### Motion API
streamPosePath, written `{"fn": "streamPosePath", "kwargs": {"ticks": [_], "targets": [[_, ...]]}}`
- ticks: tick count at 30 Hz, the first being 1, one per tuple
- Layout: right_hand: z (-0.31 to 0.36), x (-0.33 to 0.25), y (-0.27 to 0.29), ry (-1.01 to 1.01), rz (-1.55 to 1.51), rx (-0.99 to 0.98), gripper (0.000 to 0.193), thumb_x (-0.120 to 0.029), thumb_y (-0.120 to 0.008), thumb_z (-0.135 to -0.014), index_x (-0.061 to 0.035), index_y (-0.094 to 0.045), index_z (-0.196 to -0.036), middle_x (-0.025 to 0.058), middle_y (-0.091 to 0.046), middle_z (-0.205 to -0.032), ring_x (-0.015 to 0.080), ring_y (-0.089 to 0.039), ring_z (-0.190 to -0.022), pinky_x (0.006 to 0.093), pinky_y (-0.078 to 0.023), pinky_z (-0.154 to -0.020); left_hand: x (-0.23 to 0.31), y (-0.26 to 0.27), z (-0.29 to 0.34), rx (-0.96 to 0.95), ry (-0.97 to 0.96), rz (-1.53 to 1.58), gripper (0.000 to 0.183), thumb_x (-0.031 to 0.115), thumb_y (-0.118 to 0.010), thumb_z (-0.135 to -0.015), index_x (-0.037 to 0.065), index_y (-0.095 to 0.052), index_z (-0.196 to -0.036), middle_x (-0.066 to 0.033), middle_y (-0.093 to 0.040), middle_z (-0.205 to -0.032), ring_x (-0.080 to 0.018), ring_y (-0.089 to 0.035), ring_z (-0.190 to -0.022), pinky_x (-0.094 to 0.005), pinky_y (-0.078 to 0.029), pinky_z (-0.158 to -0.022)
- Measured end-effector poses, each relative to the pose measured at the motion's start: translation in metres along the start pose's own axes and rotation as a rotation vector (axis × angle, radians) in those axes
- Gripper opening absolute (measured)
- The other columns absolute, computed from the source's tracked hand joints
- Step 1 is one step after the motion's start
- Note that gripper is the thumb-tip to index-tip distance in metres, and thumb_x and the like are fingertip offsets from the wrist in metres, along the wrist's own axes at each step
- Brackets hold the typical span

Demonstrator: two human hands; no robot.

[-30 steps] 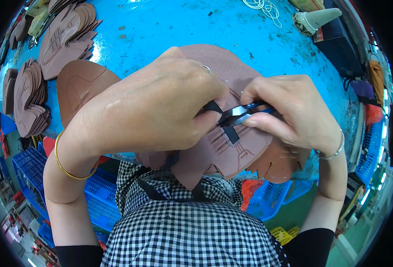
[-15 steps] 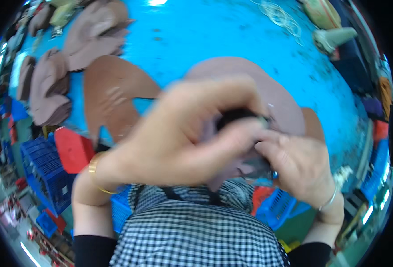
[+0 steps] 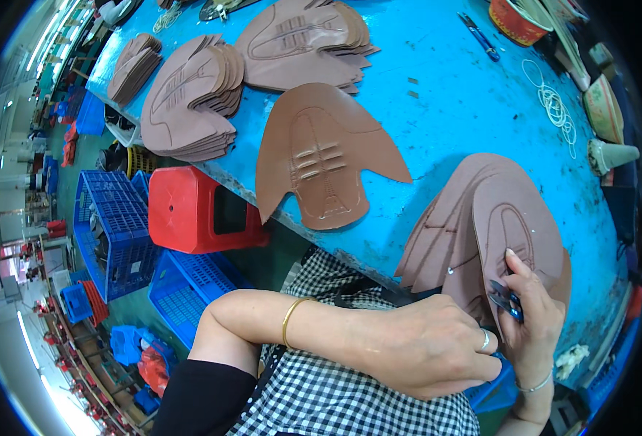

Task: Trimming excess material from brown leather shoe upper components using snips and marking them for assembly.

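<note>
My right hand (image 3: 535,312) holds small blue-handled thread snips (image 3: 508,299), blades pointing left, and rests on the front stitched shoe upper piece (image 3: 513,211), pale brown side up. More pieces (image 3: 444,218) lie fanned beneath it at the table's near edge. Across my front reaches my left hand (image 3: 437,345), closed, its knuckles beside the right hand; whatever its fingers hold is hidden. To the left of the fanned pieces, one brown leather upper piece (image 3: 321,156) lies flat, smooth side up, with stitched lines and slits.
Stacks of upper pieces (image 3: 190,94) stand on the blue table (image 3: 423,116) at the back left. A pen-like blue tool (image 3: 478,36), a coil of pale cord (image 3: 553,105) and a thread cone (image 3: 611,156) are at the far right. Left of me are a red stool (image 3: 179,207) and blue crates (image 3: 110,232).
My view has swung left, showing more of the stacks and stool. Both hands, raised and blurred together before, are lower right now, with the snips and the front piece in plain view.
</note>
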State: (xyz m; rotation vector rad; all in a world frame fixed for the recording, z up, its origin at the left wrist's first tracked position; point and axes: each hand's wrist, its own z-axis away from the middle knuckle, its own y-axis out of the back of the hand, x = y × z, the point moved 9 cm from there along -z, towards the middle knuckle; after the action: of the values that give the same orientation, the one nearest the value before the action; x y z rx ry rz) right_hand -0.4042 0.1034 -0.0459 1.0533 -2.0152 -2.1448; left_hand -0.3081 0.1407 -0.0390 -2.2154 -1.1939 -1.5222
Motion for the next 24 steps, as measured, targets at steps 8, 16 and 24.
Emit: {"fn": "streamPosePath", "kwargs": {"ticks": [8, 16, 24], "targets": [[0.006, 0.006, -0.011, -0.165, -0.062, -0.004, 0.020, 0.006, -0.061, -0.074, 0.0004, -0.056, -0.092, 0.0227, -0.062, -0.120, 0.0325, -0.069, -0.094, 0.0334, -0.053, -0.072, -0.001, 0.005, 0.010, 0.056, -0.084, -0.063, 0.019, 0.016, -0.062, -0.072, 0.005, -0.053, -0.084, -0.0096, -0.050, -0.084, -0.0213, -0.056, -0.068, -0.0329, -0.042, -0.046], [0.050, 0.069, -0.011, -0.569, -0.537, 0.135, 0.026, -0.001, -0.053, -0.090, 0.0017, -0.054, -0.116, 0.0084, -0.062, -0.110, 0.0117, -0.059, -0.097, 0.0226, -0.047, -0.082, 0.000, 0.017, 0.008, 0.234, -0.190, -0.323, 0.014, 0.015, -0.060, -0.073, 0.003, -0.060, -0.080, -0.0130, -0.055, -0.100, -0.0206, -0.054, -0.081, -0.0280, -0.050, -0.051], [0.106, 0.114, -0.022, -0.811, -1.333, 0.571, 0.053, -0.016, -0.052, -0.096, -0.0004, -0.033, -0.142, 0.0158, -0.049, -0.136, 0.0264, -0.053, -0.121, 0.0400, -0.043, -0.103, -0.054, 0.016, 0.015, 0.146, 0.068, -0.162, 0.015, 0.010, -0.060, -0.077, 0.000, -0.061, -0.089, -0.0189, -0.054, -0.110, -0.0264, -0.059, -0.094, -0.0325, -0.055, -0.057]]}}
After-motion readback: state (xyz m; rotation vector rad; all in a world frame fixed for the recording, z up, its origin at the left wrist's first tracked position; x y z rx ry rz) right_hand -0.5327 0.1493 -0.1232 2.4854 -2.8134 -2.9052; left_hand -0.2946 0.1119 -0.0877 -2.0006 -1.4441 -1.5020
